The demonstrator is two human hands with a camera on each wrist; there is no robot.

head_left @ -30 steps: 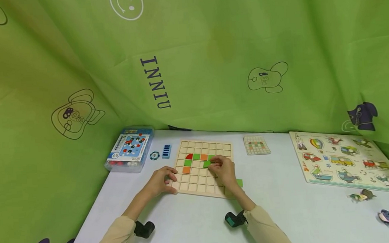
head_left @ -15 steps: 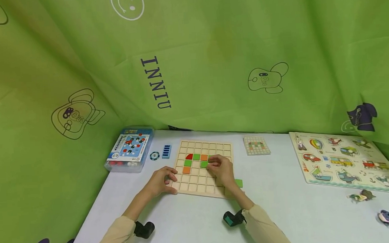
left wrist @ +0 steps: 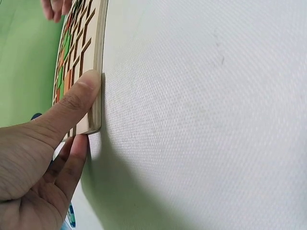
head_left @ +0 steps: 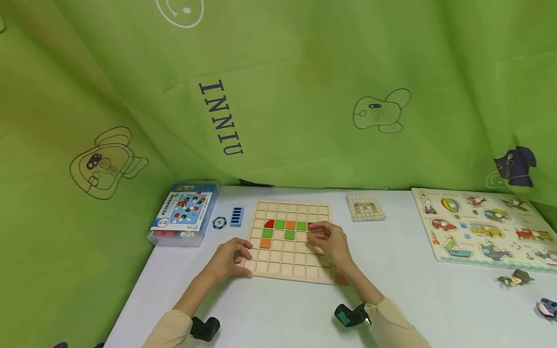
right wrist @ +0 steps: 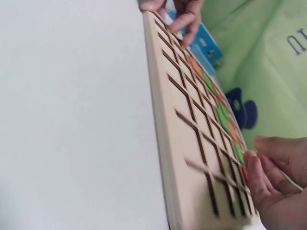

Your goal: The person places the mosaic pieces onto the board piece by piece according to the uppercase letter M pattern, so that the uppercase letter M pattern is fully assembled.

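A wooden grid board [head_left: 287, 258] lies on the table with several coloured tiles set in its squares. My left hand [head_left: 227, 259] grips the near left corner, its thumb [left wrist: 81, 91] on the top edge and fingers at the side. Over the board's right part hovers my right hand [head_left: 331, 242], fingers bent and apart from the thumb. Its fingertips are right at a red piece [head_left: 310, 225], partly covered. Farther left in the rows sit a red rounded piece [head_left: 269, 224], an orange tile [head_left: 265, 243] and a green tile [head_left: 289, 234].
An orange piece [head_left: 342, 280] shows by the right forearm. A pattern card [head_left: 365, 208] lies behind right, and a vehicle puzzle board [head_left: 492, 230] farther right with loose pieces. A plastic box [head_left: 182, 214], a round chip [head_left: 220, 223] and a blue block [head_left: 236, 217] stand left.
My right hand has let go of a green tile, which now lies in a square, and has shifted right, uncovering a green tile and a red piece. My left hand stays at the board's corner.
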